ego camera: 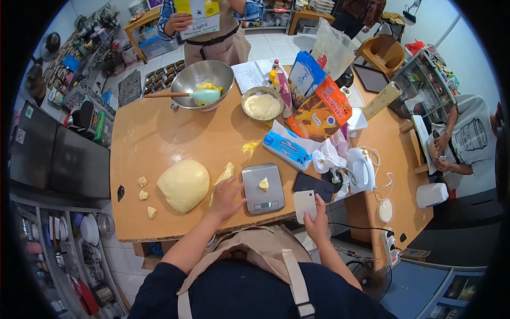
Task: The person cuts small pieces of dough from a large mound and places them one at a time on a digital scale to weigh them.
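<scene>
My left hand (227, 199) rests with spread fingers on the near end of a long strip of dough (225, 173), left of a digital kitchen scale (255, 175). A small dough piece (263, 184) sits on the scale's plate. In my right hand (317, 223) is a white dough scraper (305, 206), held by its right edge just right of the scale. Left of the strip lies a large smooth mound of dough (184, 186). Several small dough pieces (143, 195) lie farther left on the wooden table (167, 143).
A steel bowl (185, 75) with a spatula (205, 95), a smaller bowl (263, 104), flour bags (318, 111), a wipes pack (287, 149), a phone (312, 186) and a hand mixer (360, 169) surround the work area. One person stands across the table, another sits at right.
</scene>
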Demonstrator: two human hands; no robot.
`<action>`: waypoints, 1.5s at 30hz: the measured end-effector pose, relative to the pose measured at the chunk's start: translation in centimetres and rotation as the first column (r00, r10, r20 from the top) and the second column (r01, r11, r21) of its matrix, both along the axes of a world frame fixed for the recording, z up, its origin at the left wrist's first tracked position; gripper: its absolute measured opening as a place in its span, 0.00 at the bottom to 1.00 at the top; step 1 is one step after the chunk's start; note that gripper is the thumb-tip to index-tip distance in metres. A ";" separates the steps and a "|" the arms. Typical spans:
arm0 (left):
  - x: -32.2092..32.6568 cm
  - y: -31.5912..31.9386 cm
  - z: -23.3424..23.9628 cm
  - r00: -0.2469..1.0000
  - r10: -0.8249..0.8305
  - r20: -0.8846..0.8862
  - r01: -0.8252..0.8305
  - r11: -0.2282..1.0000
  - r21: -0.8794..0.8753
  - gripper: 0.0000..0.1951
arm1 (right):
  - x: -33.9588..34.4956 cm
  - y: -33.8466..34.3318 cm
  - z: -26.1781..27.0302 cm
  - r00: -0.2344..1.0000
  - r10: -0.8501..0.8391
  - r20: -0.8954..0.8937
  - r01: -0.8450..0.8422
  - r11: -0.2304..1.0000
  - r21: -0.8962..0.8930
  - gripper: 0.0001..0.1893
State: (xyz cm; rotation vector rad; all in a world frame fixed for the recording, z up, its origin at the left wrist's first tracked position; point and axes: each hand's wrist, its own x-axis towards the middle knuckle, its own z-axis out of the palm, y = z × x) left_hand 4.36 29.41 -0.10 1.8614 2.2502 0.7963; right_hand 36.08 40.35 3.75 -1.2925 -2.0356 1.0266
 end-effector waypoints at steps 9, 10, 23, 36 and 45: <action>-1.2 -8.7 -6.2 0.898 0.380 0.220 -0.348 0.921 -0.172 0.15 | -5.6 4.3 1.1 0.990 0.131 -0.048 -0.126 0.987 0.096 0.36; -1.3 -8.7 -6.8 0.874 0.400 0.274 -0.376 0.916 -0.138 0.13 | -6.9 4.4 1.7 0.984 0.168 -0.068 -0.160 0.982 0.100 0.36; -0.6 -10.4 -5.3 0.949 0.312 0.053 -0.316 0.946 0.078 0.08 | -18.9 -3.7 -1.6 0.657 0.731 0.184 -0.753 0.648 0.114 0.31; 0.2 -11.6 -4.8 0.959 0.281 0.028 -0.273 0.948 -0.165 0.10 | -19.9 -5.5 -3.5 0.500 0.764 0.407 -0.865 0.460 0.199 0.37; 3.9 -1.1 0.7 0.993 0.002 0.116 0.000 1.000 -0.018 0.25 | -6.9 2.8 1.7 0.968 0.245 0.046 -0.249 0.959 0.133 0.33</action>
